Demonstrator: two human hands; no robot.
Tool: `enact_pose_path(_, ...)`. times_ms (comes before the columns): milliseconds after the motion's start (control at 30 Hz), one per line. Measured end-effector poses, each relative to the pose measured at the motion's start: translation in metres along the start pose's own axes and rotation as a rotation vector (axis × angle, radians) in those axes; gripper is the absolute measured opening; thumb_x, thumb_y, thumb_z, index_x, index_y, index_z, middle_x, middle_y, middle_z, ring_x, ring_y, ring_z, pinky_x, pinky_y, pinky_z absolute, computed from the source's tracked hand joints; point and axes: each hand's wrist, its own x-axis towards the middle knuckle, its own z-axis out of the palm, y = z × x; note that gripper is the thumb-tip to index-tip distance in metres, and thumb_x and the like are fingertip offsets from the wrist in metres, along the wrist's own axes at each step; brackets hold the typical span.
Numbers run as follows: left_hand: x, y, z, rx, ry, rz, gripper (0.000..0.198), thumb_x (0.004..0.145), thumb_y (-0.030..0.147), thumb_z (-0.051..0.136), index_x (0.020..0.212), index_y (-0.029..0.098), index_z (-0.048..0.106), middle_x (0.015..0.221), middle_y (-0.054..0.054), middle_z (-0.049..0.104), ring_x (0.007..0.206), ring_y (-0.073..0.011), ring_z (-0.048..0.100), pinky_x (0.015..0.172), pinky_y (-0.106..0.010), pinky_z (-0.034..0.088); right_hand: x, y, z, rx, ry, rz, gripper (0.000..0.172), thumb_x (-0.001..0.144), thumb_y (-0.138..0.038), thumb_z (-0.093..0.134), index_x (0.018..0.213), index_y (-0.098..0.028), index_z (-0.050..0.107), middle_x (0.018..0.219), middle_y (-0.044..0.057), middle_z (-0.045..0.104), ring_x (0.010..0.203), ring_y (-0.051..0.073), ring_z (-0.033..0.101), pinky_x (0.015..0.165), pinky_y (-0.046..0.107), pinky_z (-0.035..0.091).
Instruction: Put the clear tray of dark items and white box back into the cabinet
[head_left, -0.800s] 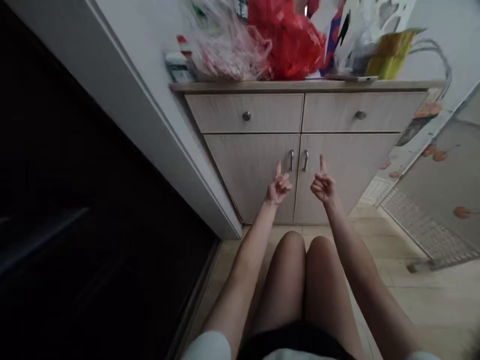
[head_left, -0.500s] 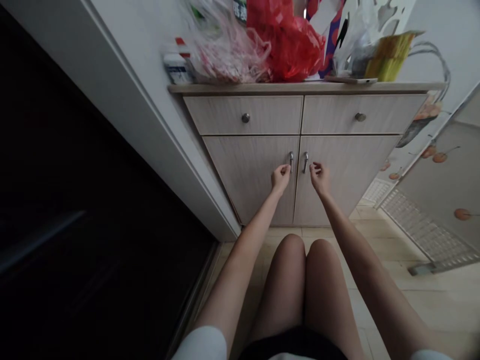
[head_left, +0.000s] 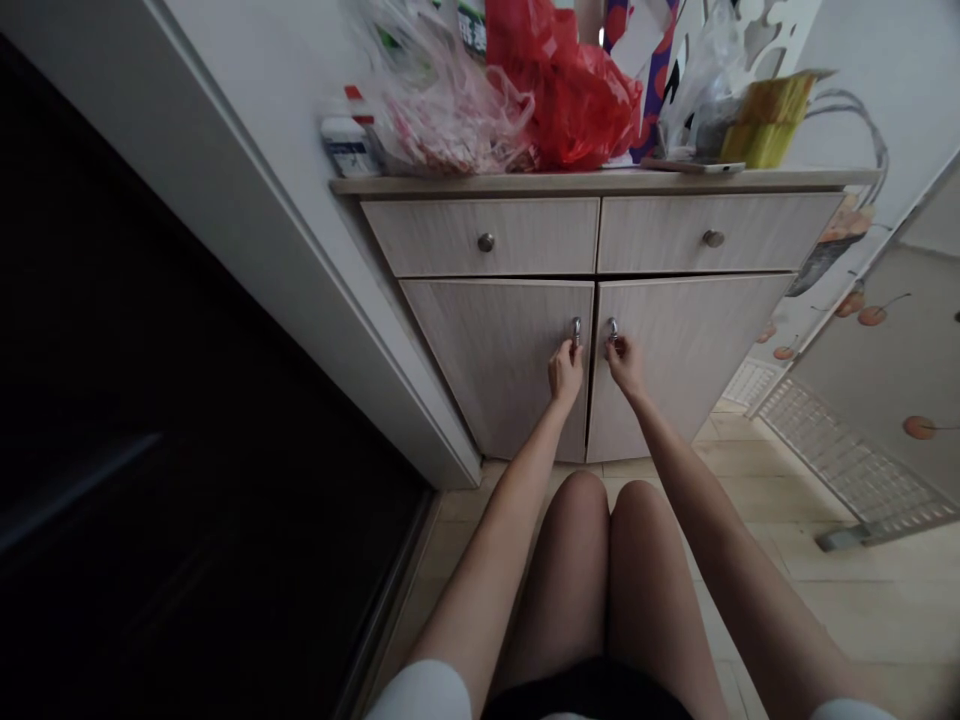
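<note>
A pale wood-grain cabinet stands in front of me, with its left door (head_left: 502, 360) and right door (head_left: 690, 350) slightly ajar along the middle. My left hand (head_left: 565, 372) is closed on the lower part of the left door's metal handle (head_left: 577, 328). My right hand (head_left: 625, 365) grips the right door's metal handle (head_left: 613, 328), its fingers hiding the lower end. Above the doors are a left drawer (head_left: 427, 235) and a right drawer (head_left: 757, 222), both shut, with round knobs. The inside of the cabinet is hidden apart from a dark gap.
On the cabinet top (head_left: 547, 182) sit a white bottle (head_left: 349, 148), a clear plastic bag (head_left: 450, 120), a red bag (head_left: 570, 95), a phone-like flat object (head_left: 694, 166) and a yellow packet (head_left: 769, 120). A dark door (head_left: 187, 400) is at left, a white panel (head_left: 862, 400) at right. My knees are close below.
My right hand has moved left onto its handle and closed on it. Both doors have come slightly outward, showing a dark gap between and above them.
</note>
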Motion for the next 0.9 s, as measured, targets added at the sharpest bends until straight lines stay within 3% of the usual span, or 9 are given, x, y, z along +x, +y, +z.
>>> enact_pose_path(200,-0.046,-0.003,-0.03,-0.057,0.123,0.095,0.017,0.093,0.025,0.057,0.1,0.015,0.069,0.095,-0.013,0.073,0.088,-0.0214,0.069,0.082,-0.031,0.05,-0.056,-0.023,-0.05,-0.018,0.02,-0.078,0.037,0.088,-0.054,0.051,0.092,-0.019,0.063,0.086,0.01,0.071,0.077,0.022,0.066,0.076,0.037,0.052)
enact_pose_path(467,-0.106,-0.008,-0.097,-0.065,0.278,0.16,0.027,0.092,0.04,0.056,0.093,0.016,0.071,0.086,-0.011,0.074,0.079,-0.02,0.07,0.076,-0.03,0.053,-0.112,-0.042,-0.114,-0.108,0.084,-0.035,0.041,0.089,-0.056,0.053,0.099,-0.019,0.067,0.091,0.009,0.073,0.084,0.023,0.068,0.082,0.039,0.053)
enact_pose_path(700,-0.135,-0.016,-0.14,-0.034,0.336,0.105,0.033,0.089,0.046,0.058,0.093,0.016,0.072,0.088,-0.011,0.076,0.08,-0.0203,0.072,0.077,-0.03,0.055,-0.142,-0.052,-0.163,-0.191,0.155,0.004,0.044,0.088,-0.06,0.054,0.095,-0.019,0.068,0.089,0.009,0.073,0.081,0.022,0.068,0.08,0.037,0.054)
enact_pose_path(900,-0.156,-0.035,-0.177,0.062,0.469,0.049,0.036,0.085,0.049,0.061,0.093,0.015,0.071,0.086,-0.011,0.075,0.08,-0.0215,0.073,0.077,-0.031,0.057,-0.16,-0.06,-0.198,-0.275,0.201,0.061,0.046,0.087,-0.063,0.052,0.1,-0.021,0.068,0.089,0.008,0.073,0.084,0.024,0.069,0.083,0.04,0.053)
